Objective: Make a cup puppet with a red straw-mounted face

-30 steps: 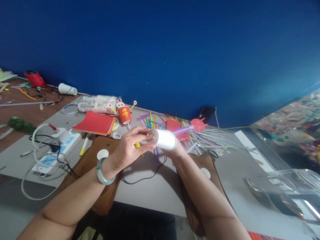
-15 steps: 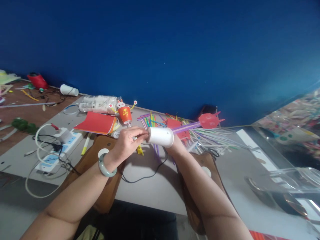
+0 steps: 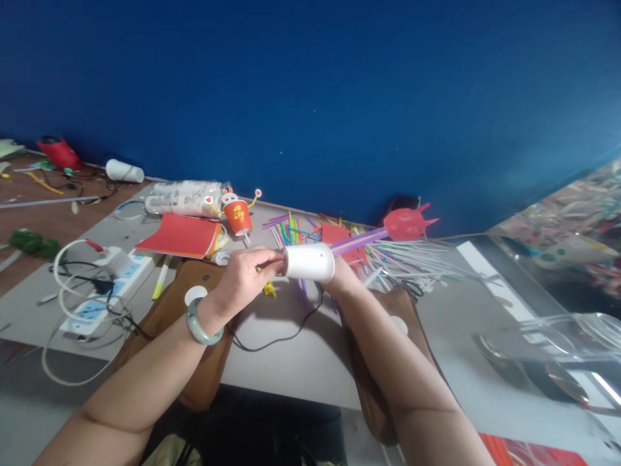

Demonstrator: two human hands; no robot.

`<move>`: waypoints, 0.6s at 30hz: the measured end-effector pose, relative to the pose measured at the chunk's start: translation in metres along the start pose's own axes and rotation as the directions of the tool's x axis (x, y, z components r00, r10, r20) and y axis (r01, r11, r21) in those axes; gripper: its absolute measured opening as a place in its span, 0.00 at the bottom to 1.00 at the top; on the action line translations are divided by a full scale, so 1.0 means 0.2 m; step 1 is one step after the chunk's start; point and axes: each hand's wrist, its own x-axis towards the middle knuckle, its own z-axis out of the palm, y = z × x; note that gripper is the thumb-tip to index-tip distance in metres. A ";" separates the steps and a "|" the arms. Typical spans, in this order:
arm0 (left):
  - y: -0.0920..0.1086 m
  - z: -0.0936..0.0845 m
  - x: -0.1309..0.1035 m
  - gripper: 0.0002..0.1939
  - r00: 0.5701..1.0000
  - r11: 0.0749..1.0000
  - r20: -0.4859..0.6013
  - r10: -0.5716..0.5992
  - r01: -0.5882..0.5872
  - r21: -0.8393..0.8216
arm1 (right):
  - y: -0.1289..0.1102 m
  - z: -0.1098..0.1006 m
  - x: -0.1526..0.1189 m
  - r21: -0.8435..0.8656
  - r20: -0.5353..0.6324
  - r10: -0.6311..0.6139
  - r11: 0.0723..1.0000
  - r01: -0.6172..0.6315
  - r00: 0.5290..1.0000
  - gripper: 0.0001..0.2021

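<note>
Fingers of the left hand have drawn together since a second ago, when I could see them parted around the narrow end of the white cup; the end has also turned away from my camera, so its base is harder to check. Thumb and fingertips pinch close against that end, though I can't tell whether something thin sits between them. The cup lies on its side in the air over the middle of the bench, wide end toward the right hand, whose fingers are hidden, so their spread I can't judge. Purple straws run from behind the cup to a red fish-like shape, now farther toward the bench's right edge. Near the back edge, a red cup figure leans beside bagged cups.
</note>
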 end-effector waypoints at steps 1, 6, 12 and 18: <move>0.00 0.00 0.00 0.03 1.000 1.000 -0.009 0.011 -0.011 0.010 | 0.00 0.01 0.00 0.012 0.002 0.004 1.000 -0.004 1.000 0.17; 0.00 0.02 -0.01 0.03 0.996 0.993 -0.043 0.080 -0.076 0.095 | -0.01 0.00 -0.01 -0.119 -0.082 0.029 0.992 -0.038 0.996 0.15; 0.00 0.01 -0.02 0.03 0.993 0.977 -0.021 0.119 -0.113 0.182 | 0.00 -0.01 0.00 -0.088 -0.022 0.019 0.996 -0.021 1.000 0.14; 0.01 0.01 -0.01 0.03 1.000 0.991 0.009 0.018 -0.019 0.129 | 0.03 0.00 0.02 0.025 0.035 0.026 0.999 -0.027 0.999 0.15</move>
